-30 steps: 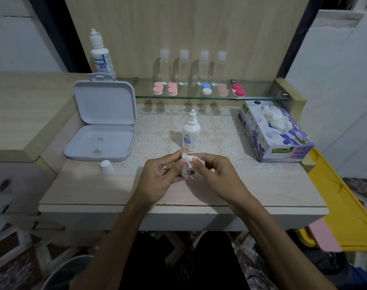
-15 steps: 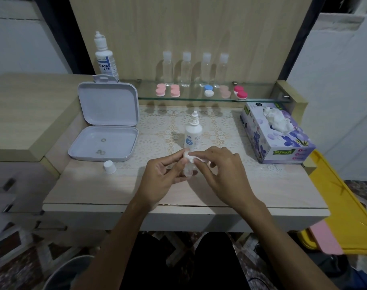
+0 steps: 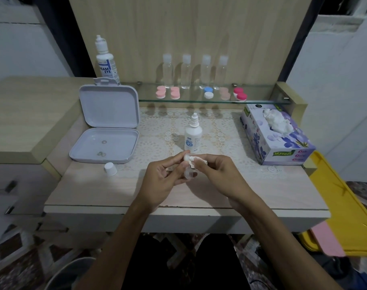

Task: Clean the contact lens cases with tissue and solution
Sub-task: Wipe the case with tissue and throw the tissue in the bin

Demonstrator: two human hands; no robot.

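While the pale wooden bench carries a purple floral tissue box at its right and an open lavender plastic hinged case at its left, both hands work above its middle. The left hand has its grip closed on a small clear contact lens case, and the right hand pinches a crumpled white tissue wad against that case. A small white solution bottle stands just behind them.

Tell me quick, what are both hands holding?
Left hand: grips a small clear case.
Right hand: pinches a wad of tissue against it.
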